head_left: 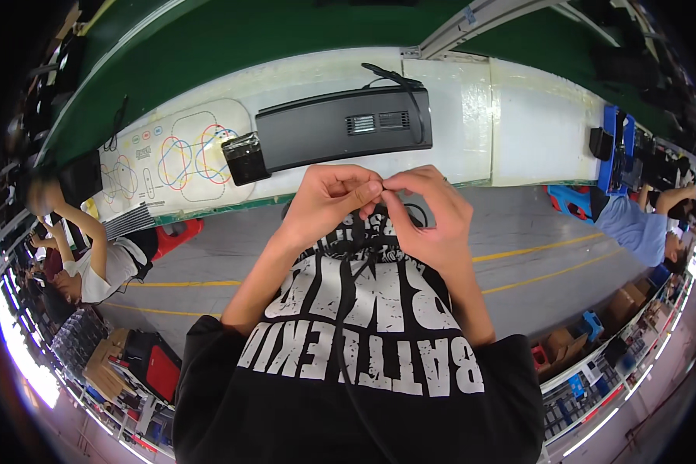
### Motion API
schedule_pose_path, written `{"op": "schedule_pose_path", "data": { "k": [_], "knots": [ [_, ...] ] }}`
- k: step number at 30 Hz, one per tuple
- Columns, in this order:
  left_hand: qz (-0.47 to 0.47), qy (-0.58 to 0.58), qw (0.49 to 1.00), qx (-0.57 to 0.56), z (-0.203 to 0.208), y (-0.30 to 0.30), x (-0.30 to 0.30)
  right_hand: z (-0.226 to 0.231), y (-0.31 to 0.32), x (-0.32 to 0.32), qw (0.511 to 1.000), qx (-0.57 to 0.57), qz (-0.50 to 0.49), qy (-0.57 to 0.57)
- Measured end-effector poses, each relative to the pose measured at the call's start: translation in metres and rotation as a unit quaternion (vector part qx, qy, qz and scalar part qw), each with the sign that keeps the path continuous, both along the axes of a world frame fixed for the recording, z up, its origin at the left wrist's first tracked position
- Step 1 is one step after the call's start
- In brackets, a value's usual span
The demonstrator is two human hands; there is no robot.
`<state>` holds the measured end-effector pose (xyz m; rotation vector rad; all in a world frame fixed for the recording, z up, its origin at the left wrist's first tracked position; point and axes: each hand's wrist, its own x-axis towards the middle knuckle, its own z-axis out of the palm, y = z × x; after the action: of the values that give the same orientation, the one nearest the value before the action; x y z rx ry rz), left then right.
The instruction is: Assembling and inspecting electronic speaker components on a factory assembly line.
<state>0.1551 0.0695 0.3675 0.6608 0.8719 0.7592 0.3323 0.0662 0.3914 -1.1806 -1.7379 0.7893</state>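
Pinching together just above the person's chest, the left hand [329,197] and the right hand [429,213] meet fingertip to fingertip, each clenched on a thin black flexible cable [346,309] whose upper end sits between them. The cable hangs down from the fingers over the front of the black printed shirt [363,371], well short of the near edge of the surface. It looks light, limp and thin, so it should bend freely and slide if gripped loosely; a firm pinch close to its end, where the fingers are now, seems the best hold, with the slack left hanging. What the fingertips close on is too small to make out, and black cable against black cloth makes its lower run hard to follow.

Beyond the hands lies the white work surface [456,116]. Near its near edge sits a small glossy black box [245,157], and beside it a long flat black plastic panel with a small vent grille [344,127]; a black lead [398,80] loops over the panel's right end. A white sheet printed with coloured loops [182,155] lies toward the left end. Other people sit at the far left and far right, cut off by the rim
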Motion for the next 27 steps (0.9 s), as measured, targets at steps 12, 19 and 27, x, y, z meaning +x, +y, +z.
{"op": "schedule_pose_path", "data": {
  "k": [12, 19, 27],
  "knots": [
    [0.005, 0.121, 0.990, -0.072, -0.081, -0.014, 0.021, -0.166, 0.019, 0.080, 0.977, -0.068, -0.144, -0.140],
    [0.010, 0.120, 0.990, -0.077, -0.091, -0.016, 0.020, -0.172, 0.029, 0.071, 0.965, -0.034, -0.090, -0.244],
    [0.015, 0.116, 0.990, -0.080, -0.092, -0.012, 0.011, -0.160, 0.034, 0.054, 0.921, -0.084, -0.125, -0.359]
  ]
}}
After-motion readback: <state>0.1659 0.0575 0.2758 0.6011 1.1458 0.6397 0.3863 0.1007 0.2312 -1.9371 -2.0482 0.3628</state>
